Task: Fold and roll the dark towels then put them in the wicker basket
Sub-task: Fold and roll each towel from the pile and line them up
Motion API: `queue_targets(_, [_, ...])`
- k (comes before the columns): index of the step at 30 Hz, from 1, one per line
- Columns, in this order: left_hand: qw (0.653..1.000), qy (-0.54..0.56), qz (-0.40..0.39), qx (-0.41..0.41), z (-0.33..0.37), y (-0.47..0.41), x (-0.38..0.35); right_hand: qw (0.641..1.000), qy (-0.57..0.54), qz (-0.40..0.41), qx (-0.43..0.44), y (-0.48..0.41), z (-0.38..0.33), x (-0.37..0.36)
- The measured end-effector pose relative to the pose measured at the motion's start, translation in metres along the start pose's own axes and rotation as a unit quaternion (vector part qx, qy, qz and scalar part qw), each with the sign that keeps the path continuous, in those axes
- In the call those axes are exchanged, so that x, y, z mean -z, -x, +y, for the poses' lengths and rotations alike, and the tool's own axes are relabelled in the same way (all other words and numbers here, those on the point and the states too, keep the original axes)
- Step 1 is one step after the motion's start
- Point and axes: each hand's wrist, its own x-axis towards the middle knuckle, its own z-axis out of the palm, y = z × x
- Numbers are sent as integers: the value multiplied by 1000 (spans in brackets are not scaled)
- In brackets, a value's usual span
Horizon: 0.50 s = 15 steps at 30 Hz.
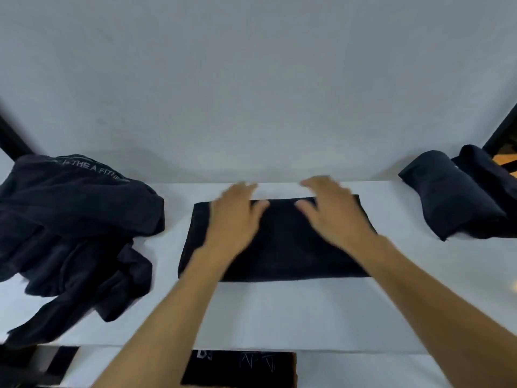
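Note:
A dark towel (282,247), folded into a flat rectangle, lies in the middle of the white table (279,312). My left hand (237,217) is spread flat over its far left part, fingers straight. My right hand (333,208) is spread over its far right part, fingers reaching past the far edge. Both hands are blurred. A heap of unfolded dark towels (72,228) with pale lettering sits at the left. Rolled dark towels (453,191) lie at the far right. A sliver of orange-brown wicker (506,159) shows behind them at the right edge.
A pale wall (251,79) rises right behind the table's far edge. A dark panel with pale markings (240,368) sits below the table's near edge. Dark frame bars stand at the far left (11,141) and far right (503,127).

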Motion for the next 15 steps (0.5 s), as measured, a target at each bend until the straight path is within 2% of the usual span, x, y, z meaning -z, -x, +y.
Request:
queue_targets(2, [990, -76, -111, -31, 5, 16, -17, 992, 42, -109, 38, 11, -15, -21])
queue_targets(4, [977, -150, -146, -34, -21, 23, -15, 982, 92, -166, -3, 15, 3, -25])
queue_targets(7, [973, -164, -159, 4, -62, 27, 7, 976, 119, -166, -70, 14, 40, -12])
queue_targets(9, [970, -201, -137, 10, -72, 35, 18, 979, 103, -148, -97, 14, 55, -1])
queue_targets(11, [970, -216, -89, -60, -65, 52, 24, 985, 64, -111, -113, 18, 61, 9])
queue_targets(13, [966, -158, -67, -192, -49, 74, 22, 987, 7, -80, -136, 24, 59, 21])
queue_targets(15, [944, -125, -29, -304, -37, 92, 15, 981, -52, -70, -176, 32, 54, 34])
